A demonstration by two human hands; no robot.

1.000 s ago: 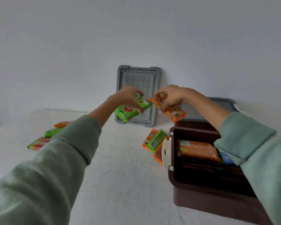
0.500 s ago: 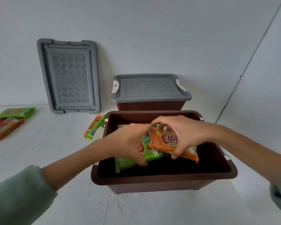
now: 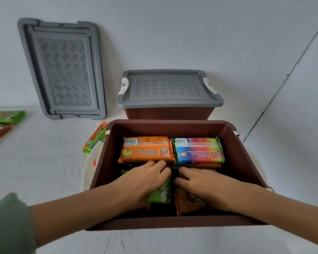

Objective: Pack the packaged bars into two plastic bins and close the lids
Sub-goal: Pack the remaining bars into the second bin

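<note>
In the near half of the open brown bin (image 3: 173,122), our left hand (image 3: 145,182) covers a green bar (image 3: 161,195) and our right hand (image 3: 206,186) covers an orange bar (image 3: 187,204). Whether the fingers grasp or merely press, we cannot tell. Seat both bars flat, side by side, below the bin's rim.

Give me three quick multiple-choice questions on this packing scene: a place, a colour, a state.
1. Where is the loose grey lid? A in the front bin; B leaning on the wall; C in a hand.
2. What colour is the bar the left hand holds? A green; B purple; C red.
3. The far bin is: A tipped over; B open; C lidded.
Answers: B, it is propped against the wall; A, green wrapper shows by that hand; C, a second grey lid covers it.
</note>
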